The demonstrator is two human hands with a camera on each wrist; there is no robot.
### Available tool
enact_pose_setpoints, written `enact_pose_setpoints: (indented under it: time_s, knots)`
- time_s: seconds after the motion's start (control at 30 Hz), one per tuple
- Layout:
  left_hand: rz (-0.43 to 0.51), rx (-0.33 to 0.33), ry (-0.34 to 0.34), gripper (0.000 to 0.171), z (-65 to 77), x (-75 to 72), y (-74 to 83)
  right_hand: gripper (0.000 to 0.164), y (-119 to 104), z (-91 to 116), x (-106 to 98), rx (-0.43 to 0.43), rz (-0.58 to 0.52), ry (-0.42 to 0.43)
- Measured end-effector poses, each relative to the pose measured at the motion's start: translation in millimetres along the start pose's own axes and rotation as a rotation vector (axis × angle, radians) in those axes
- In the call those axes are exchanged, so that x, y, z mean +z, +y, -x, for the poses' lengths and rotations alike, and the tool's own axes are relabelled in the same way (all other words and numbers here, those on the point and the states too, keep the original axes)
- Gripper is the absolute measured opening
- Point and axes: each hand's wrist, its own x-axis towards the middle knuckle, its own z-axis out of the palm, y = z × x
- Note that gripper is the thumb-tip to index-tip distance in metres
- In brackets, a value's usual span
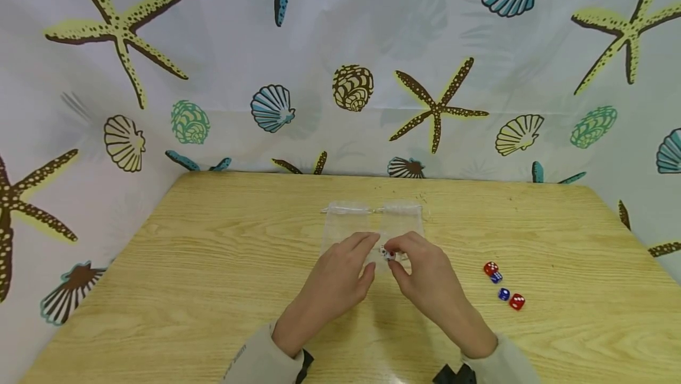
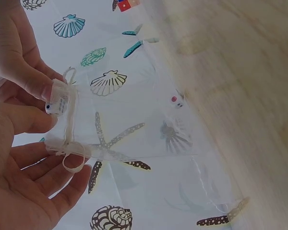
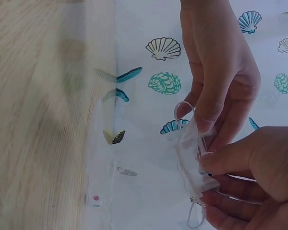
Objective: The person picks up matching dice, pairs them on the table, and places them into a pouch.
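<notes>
A sheer white drawstring pouch [image 2: 129, 129] stretches between both hands and the table, with cord loops at its mouth. At one side of that mouth my left hand [image 1: 340, 269] holds the fabric, thumb and fingers along the edge. My right hand [image 1: 428, 269] pinches a white die [image 2: 57, 105] between thumb and fingers at the mouth, close to the left thumb. Another white die [image 2: 176, 100], with a red pip, shows through the sheer fabric at the far end from the hands. Some of the fingers are hidden behind the pouch in the wrist views.
To the right of my hands, two red dice [image 1: 516, 301] and two blue dice [image 1: 503, 294] lie on the wooden table [image 1: 213, 266]. Pale sheer fabric bands [image 1: 348, 209] show beyond my hands. A shell-and-starfish-patterned curtain [image 1: 319, 41] surrounds the table's back and sides.
</notes>
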Motion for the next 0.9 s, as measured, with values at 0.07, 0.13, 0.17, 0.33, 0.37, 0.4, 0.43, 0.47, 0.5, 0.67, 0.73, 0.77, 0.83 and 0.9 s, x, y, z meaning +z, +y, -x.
enact_pose_setpoints:
  time_s: [0.07,0.13,0.17,0.33,0.37,0.4,0.43,0.47,0.5,0.67,0.73,0.77,0.83,0.9]
  knots:
    - [0.002,0.001,0.0,0.041,0.0,-0.2,-0.2,0.025,0.4,-0.4,-0.5,0.0,-0.005,-0.003]
    - [0.005,0.003,-0.003,0.04,0.2,-0.4,-0.4,0.027,0.8,-0.9,-1.3,0.001,-0.008,-0.005]
    - [0.005,0.004,-0.005,0.04,0.2,-0.5,-0.5,0.028,0.8,-1.1,-1.8,0.002,-0.01,-0.006]
    - [0.001,0.003,-0.015,0.041,0.0,-0.4,-1.0,0.03,0.0,-1.5,-4.1,0.011,-0.017,-0.021]
    - [0.0,0.002,-0.017,0.041,0.0,-0.5,-1.1,0.03,-0.1,-1.6,-4.2,0.014,-0.017,-0.024]
    - [0.001,0.002,-0.017,0.041,-0.2,-0.7,-1.0,0.03,-0.2,-1.7,-4.2,0.015,-0.015,-0.026]
    - [0.0,0.002,-0.018,0.041,-0.3,-0.8,-1.1,0.03,-0.1,-1.9,-4.1,0.017,-0.013,-0.027]
    - [-0.002,0.001,-0.018,0.041,-0.5,-1.1,-1.0,0.03,0.0,-2.1,-4.1,0.016,-0.01,-0.027]
    - [-0.003,0.002,-0.019,0.041,-0.6,-1.2,-1.1,0.03,0.2,-2.0,-4.1,0.015,-0.006,-0.026]
    - [0.003,-0.002,-0.022,0.042,-0.9,-1.9,-1.8,0.03,3.1,-2.0,-4.0,0.01,0.01,-0.024]
    - [0.011,-0.006,-0.023,0.043,-0.6,-1.8,-2.3,0.031,4.9,-2.1,-4.7,0.005,0.001,-0.025]
    - [0.017,-0.01,-0.024,0.043,-0.4,-1.7,-2.6,0.031,5.7,-2.2,-5.3,0.004,-0.013,-0.028]
    - [0.033,-0.02,-0.027,0.044,0.2,-1.4,-3.3,0.035,7.5,-2.6,-6.6,0.002,-0.045,-0.033]
    - [0.052,-0.029,-0.03,0.044,0.4,-1.4,-3.8,0.04,9.1,-3.4,-8.2,0.007,-0.076,-0.038]
